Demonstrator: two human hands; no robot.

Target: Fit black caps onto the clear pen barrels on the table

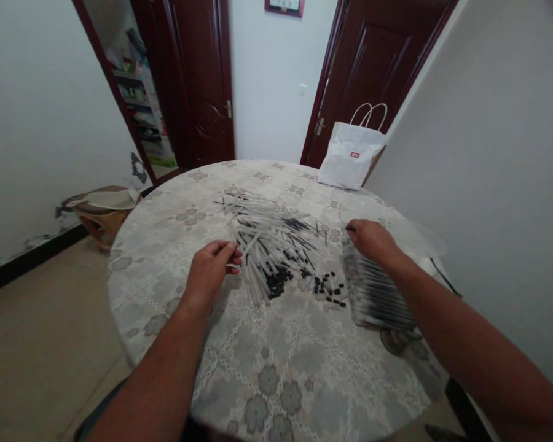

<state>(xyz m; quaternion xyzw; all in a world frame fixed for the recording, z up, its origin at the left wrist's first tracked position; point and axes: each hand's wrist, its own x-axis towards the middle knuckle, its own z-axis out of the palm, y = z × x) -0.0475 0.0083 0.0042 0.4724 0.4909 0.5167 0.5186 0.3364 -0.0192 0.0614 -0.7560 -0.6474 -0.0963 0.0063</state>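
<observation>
Left hand point(214, 264): fingers curled, thumb tip close to index, at left edge of the tubes point(257, 285); cannot tell if a tube is gripped. Right hand point(371, 236): fingers bunched, tips down at far end of the stack point(378, 301); cannot tell if anything is pinched, tips hidden.

Tubes, whitish and thin, lie loose in a messy pile between the hands, starting just beside the left fingertips and spreading away to the right. Black sticks point(298, 224) mixed in, thickest toward the right hand. Black caps point(279, 283) clumped at the pile's near end, right of the left hand and nearer the body; more caps scattered between clump and stack. Stack: slim pieces laid side by side in a block, blurred, running from under the right fingertips toward the body, partly covered by the right forearm. Clear plastic point(421, 236) just right of the right hand.

All on the round table point(258, 350), patterned cloth. Beyond the right hand, at the table's far edge, white bag point(350, 156), upright, handles up. Farther off, two dark red doors point(193, 73). Well left of the left hand, low stool point(104, 212) by the wall.
</observation>
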